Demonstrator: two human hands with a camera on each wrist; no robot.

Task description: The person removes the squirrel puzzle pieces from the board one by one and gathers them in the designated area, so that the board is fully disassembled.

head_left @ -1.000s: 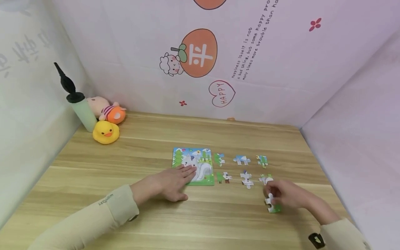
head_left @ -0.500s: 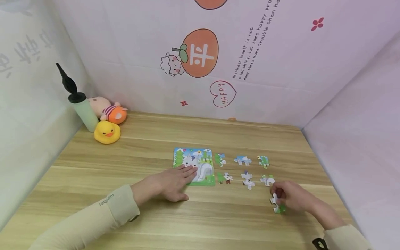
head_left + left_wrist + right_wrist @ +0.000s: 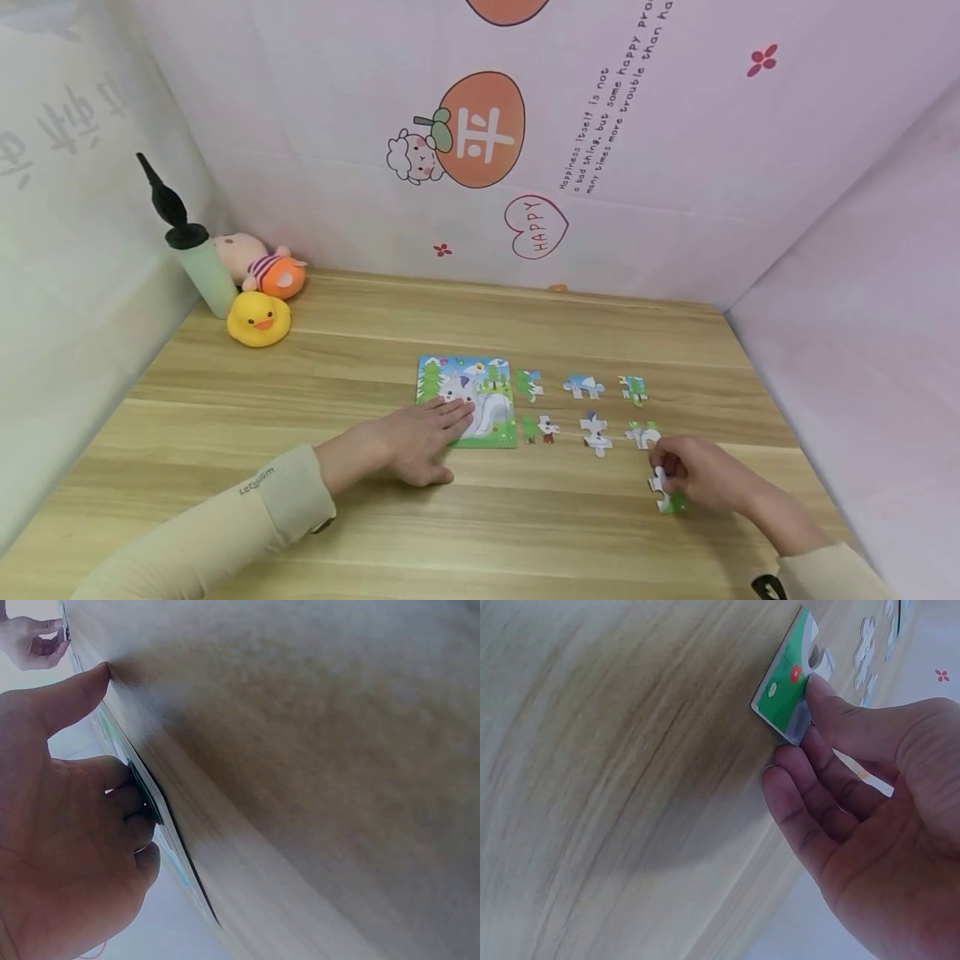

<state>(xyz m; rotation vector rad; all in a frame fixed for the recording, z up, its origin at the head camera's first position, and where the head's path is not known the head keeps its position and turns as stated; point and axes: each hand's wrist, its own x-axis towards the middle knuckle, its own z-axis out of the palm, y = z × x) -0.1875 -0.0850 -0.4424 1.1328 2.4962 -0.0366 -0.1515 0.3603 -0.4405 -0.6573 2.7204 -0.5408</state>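
Note:
My left hand [image 3: 420, 437] lies with its fingers extended over the lower left of a square puzzle picture [image 3: 495, 417] of a grey squirrel. In the left wrist view, the thumb [image 3: 79, 694] of this hand reaches down to the table beside the picture. At the right, my right hand [image 3: 708, 475] pinches a puzzle piece [image 3: 784, 690], green and white with a red flower. Its thumb presses the face and its fingers are at the edge, close over the table. Just beyond that hand lies a white and green puzzle piece [image 3: 642, 433].
Between the picture and my right hand, several loose puzzle pieces lie in two rows, among them a blue and white piece [image 3: 582, 385] and a grey one [image 3: 595, 435]. A yellow duck [image 3: 258, 321], a pump [image 3: 204, 271] and a plush toy [image 3: 273, 271] stand back left.
Over the first half second my right hand shifted slightly to the right with its puzzle piece; since then it has hardly moved. The left hand stays on the picture.

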